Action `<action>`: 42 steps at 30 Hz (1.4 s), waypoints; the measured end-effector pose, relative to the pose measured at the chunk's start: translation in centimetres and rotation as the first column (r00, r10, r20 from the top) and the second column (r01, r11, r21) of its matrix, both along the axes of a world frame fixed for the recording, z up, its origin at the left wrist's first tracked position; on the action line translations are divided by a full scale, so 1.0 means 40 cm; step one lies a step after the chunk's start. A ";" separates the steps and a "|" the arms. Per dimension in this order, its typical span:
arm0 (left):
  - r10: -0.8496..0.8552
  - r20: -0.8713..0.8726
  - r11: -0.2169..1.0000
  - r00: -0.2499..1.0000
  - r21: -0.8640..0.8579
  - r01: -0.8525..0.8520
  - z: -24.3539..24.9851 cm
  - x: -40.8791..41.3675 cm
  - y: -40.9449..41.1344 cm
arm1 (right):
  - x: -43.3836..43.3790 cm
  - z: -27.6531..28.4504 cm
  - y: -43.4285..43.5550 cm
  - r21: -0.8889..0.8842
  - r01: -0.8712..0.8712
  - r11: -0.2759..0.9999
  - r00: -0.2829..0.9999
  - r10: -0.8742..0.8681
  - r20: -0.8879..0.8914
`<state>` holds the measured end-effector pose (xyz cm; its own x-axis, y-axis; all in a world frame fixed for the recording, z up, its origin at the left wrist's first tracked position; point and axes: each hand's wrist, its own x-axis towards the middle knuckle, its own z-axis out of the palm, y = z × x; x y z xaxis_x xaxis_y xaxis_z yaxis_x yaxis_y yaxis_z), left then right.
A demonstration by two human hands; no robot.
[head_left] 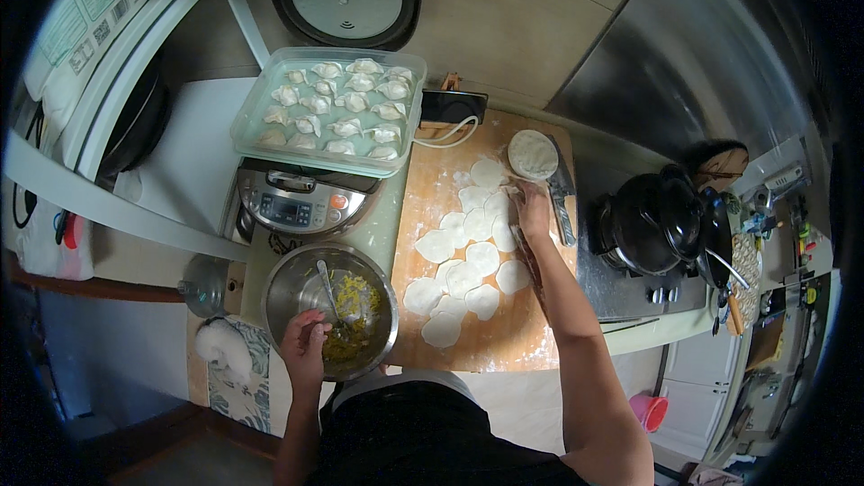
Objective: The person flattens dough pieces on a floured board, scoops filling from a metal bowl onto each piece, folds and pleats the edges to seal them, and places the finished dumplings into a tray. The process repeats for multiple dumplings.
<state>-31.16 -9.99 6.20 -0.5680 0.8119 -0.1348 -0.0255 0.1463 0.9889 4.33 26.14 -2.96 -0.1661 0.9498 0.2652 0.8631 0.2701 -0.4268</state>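
Note:
My left hand (304, 345) hovers over the near left rim of a steel mixing bowl (271, 297), fingers loosely bent, with nothing visible in it. A metal spoon (327, 283) leans in the bowl among chopped yellow-green filling (358, 300). At the right side of a floured wooden board (418, 209), my right hand (532, 209) reaches down beside the round dough wrappers (479, 223). Its fingertips are partly hidden, so whether it grips anything is unclear. Just beyond it stands a small round container of flour (533, 155). A long dark strip (533, 270) runs beneath my right forearm.
A plastic tray of filled dumplings (327, 104) rests on the open rice cooker (304, 206). A knife (563, 209) lies along the board's right edge. Behind the board stands a phone (453, 106) with a white cable. A black pot (638, 223) sits on the stove at right.

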 end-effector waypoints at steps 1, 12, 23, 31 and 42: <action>0.006 0.002 1.000 1.000 -0.003 -0.006 0.002 0.003 0.003 | 0.003 0.005 -0.005 0.029 -0.034 0.999 0.999 0.033 0.038; -0.069 0.019 0.997 0.997 0.030 0.069 0.005 -0.016 0.026 | 0.024 0.040 -0.016 0.006 -0.123 0.992 0.992 0.123 -0.011; -0.209 -0.147 0.969 0.967 -0.162 0.185 0.020 -0.059 0.019 | -0.487 0.435 0.025 0.030 -0.385 0.922 0.675 0.304 -0.672; -0.230 -0.136 0.957 0.964 -0.209 0.199 0.065 -0.081 -0.006 | -1.075 0.519 0.252 0.178 -0.637 0.750 0.729 0.661 -0.179; -0.102 -0.190 0.990 0.976 -0.116 0.081 0.007 -0.135 -0.058 | -1.174 0.346 0.337 0.228 -0.524 0.821 0.851 0.489 0.193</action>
<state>-36.58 -12.32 6.50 -0.5159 0.8485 -0.1181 0.1845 0.2447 0.9519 -42.62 39.62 10.90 -0.6510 0.6203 0.4376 0.6128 0.7696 -0.1794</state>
